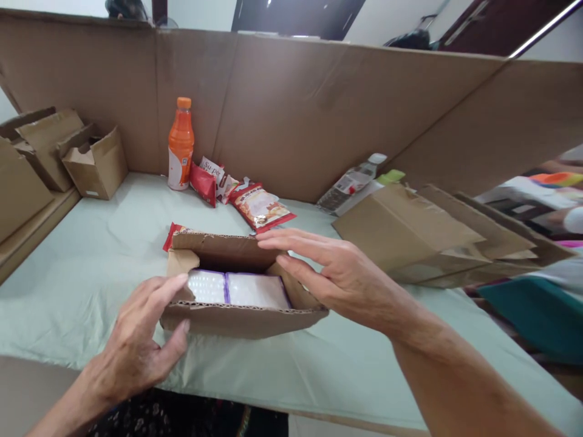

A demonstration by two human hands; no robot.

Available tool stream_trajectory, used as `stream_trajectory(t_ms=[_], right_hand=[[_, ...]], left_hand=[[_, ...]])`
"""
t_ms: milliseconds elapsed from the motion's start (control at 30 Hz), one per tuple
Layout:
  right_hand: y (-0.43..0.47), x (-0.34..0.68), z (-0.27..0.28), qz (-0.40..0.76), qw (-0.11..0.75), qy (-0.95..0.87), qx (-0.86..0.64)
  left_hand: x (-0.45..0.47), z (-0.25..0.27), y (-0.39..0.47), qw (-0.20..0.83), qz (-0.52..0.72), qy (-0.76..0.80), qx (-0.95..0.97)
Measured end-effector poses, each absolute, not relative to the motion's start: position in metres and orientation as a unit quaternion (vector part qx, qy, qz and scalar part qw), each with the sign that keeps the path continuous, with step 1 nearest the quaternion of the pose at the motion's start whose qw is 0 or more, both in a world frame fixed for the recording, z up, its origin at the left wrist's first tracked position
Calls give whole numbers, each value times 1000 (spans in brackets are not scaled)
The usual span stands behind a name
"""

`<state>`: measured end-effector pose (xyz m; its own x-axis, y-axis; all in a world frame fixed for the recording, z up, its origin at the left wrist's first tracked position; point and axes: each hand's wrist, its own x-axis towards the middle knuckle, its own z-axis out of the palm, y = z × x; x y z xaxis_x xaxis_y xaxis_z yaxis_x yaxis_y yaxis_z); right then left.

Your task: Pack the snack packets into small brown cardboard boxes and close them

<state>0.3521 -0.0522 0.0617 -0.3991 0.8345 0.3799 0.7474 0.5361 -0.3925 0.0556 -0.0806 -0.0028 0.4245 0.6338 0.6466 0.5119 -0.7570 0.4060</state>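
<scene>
An open cardboard box stands on the pale green cloth in front of me. Inside it lie two white packs with purple edges, side by side. At the box's near left corner is my left hand, its thumb spread from the fingers, which reach over the rim. My right hand is over the right end, fingers stretched out flat near the far wall's top edge. Neither hand is closed around anything. Whether the fingertips press on the cardboard, I cannot tell.
Behind the box are an orange drink bottle, red snack packets and a red-and-white food bag. A clear bottle leans at the right beside several cardboard boxes. More small boxes stand left. A tall cardboard wall closes the back.
</scene>
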Motion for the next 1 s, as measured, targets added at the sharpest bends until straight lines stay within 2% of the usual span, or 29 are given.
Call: stream_trajectory(t_ms=[133,367,433,567,633,733,800,867,933,1000], right_hand=[[-58,353,52,114,305,-823,-466],[-81,359,42,83,428,-740,-512],[-84,363,42,117,402,-738,-529],[-82,362,46,233,297,-767,-518],[-80,359,48,267,290,-773,-497],[-77,354,46,228,360,-762,-487],[-71,353,44,142,428,-734,-509],[-63,353,43,70,458,-713,-526],[-55,354,43,69,428,-725,-535],[-51,356,42,133,357,-757,-530]], left_hand=[[56,-5,-77,63,408,328,850],[60,-4,-74,80,432,323,838],[61,-2,-74,90,439,314,837],[58,3,-75,133,431,290,844],[56,4,-75,149,421,285,848],[55,4,-77,157,428,288,842],[56,2,-77,152,448,306,826],[58,1,-77,140,464,331,810],[59,-1,-76,116,468,365,797],[60,-3,-75,84,465,399,785]])
